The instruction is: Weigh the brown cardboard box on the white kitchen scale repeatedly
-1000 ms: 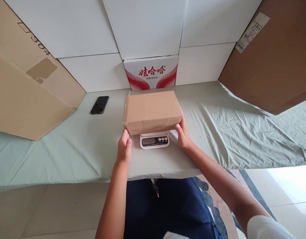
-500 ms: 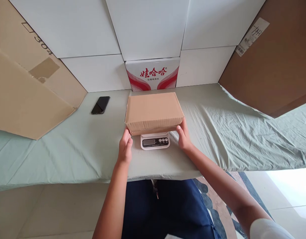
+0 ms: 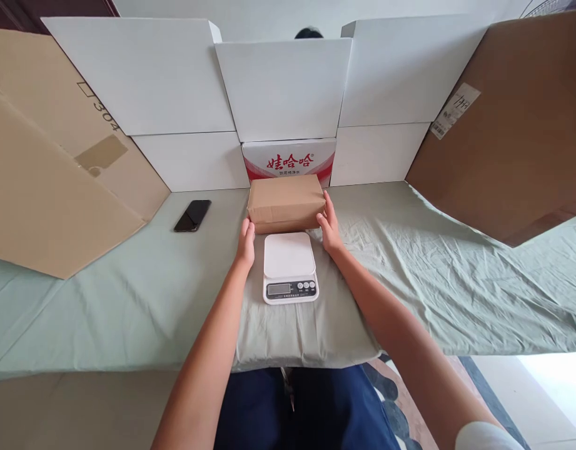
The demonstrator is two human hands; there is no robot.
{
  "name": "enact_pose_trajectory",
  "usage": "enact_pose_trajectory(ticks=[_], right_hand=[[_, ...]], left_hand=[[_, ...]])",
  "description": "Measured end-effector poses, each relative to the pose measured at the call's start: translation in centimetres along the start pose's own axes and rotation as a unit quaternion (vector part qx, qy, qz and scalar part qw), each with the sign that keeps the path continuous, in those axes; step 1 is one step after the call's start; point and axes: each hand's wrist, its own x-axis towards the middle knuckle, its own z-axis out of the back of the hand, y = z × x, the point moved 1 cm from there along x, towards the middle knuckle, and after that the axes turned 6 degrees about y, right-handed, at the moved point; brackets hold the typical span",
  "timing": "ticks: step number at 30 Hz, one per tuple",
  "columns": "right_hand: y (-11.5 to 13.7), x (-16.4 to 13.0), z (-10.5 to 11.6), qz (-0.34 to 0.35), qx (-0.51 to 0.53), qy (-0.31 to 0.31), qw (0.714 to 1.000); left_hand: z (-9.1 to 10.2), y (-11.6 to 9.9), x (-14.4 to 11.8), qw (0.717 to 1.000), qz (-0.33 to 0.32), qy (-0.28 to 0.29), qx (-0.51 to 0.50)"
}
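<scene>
I take the white scale as my reference. My left hand and right hand press flat against the two ends of the brown cardboard box, fingers extended and clamping it from both sides, which I judge steadies so wide a load. The box sits just behind the scale, off its platform, against the red-and-white printed carton. The scale's display faces me, its platform bare. A black phone lies well to the scale's left on the green cloth.
</scene>
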Motion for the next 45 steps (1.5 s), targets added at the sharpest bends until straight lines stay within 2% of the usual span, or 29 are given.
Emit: enact_pose_trajectory(ticks=[4, 11, 14, 17, 23, 30, 34, 41, 43, 45], right_hand=[[-1.0, 0.1, 0.2, -0.018, 0.008, 0.006, 1.0], [-1.1, -0.3, 0.4, -0.07, 0.032, 0.014, 0.997], [-1.1, -0.7, 0.4, -0.115, 0.056, 0.005, 0.992], [-1.3, -0.9, 0.4, -0.146, 0.059, -0.009, 0.987], [-1.2, -0.8, 0.5, -0.11, 0.015, 0.031, 0.993], [-1.0, -0.5, 0.5, -0.061, -0.022, 0.029, 0.997], [-1.1, -0.6, 0.5, -0.076, -0.03, 0.032, 0.996], [-0.6, -0.5, 0.3, -0.083, -0.028, 0.025, 0.996], [-0.2, -0.6, 0.3, -0.068, -0.037, 0.02, 0.997], [0.4, -1.0, 0.3, -0.035, -0.049, 0.009, 0.998]], left_hand=[[0.3, 1.2, -0.1, 0.999, 0.029, -0.007, -0.03], [0.9, 1.2, 0.4, 0.999, 0.033, 0.009, -0.008], [1.2, 1.2, 0.3, 0.999, 0.04, 0.003, 0.002], [1.2, 1.2, 0.2, 0.999, 0.048, 0.024, -0.002], [1.0, 1.7, 0.4, 0.998, 0.053, 0.017, -0.005], [0.9, 1.5, 0.6, 0.999, 0.029, 0.024, -0.007], [0.7, 1.2, 0.7, 0.999, 0.035, 0.026, -0.012], [0.6, 1.4, 0.9, 0.995, 0.09, -0.006, -0.028], [0.5, 0.8, 0.7, 0.996, 0.079, -0.009, -0.028], [0.3, -0.4, 0.1, 0.999, 0.04, 0.0, -0.029]])
